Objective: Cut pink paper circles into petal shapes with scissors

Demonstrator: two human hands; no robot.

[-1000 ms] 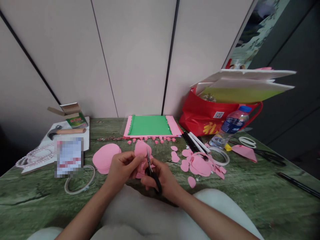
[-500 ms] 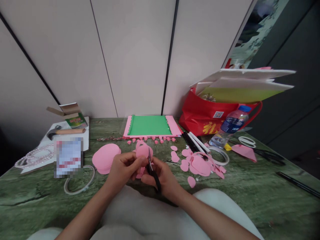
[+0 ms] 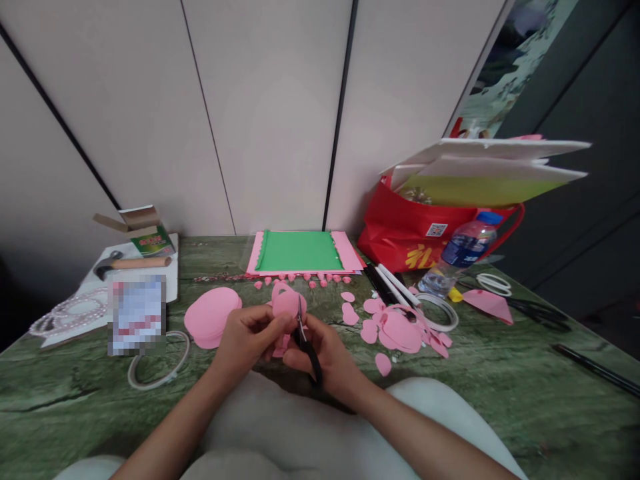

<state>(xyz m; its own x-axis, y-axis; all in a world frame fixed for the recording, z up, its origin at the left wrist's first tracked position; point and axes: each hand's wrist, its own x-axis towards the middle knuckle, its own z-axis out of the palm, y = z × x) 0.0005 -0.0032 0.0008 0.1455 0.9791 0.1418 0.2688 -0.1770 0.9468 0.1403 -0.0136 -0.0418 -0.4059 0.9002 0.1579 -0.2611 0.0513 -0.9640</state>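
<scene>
My left hand pinches a round piece of pink paper in front of my lap. Black-handled scissors sit in my right hand, with my fingers closed round the handles. Their blades point away from me and lie at the paper's right edge. Beside my left hand rests a stack of pink paper ovals. To the right of my right hand lie pink paper cutouts and scraps. Small curled pink pieces form a row beyond my hands.
Green and pink sheets lie by the wall. A red bag and a water bottle stand at right, near white pens and a tape roll. A hammer, bead strings and another tape roll are at left.
Both hands stay in nearly the same place. The scissors have shifted very slightly against the edge of the pink paper; the other things have not moved.
</scene>
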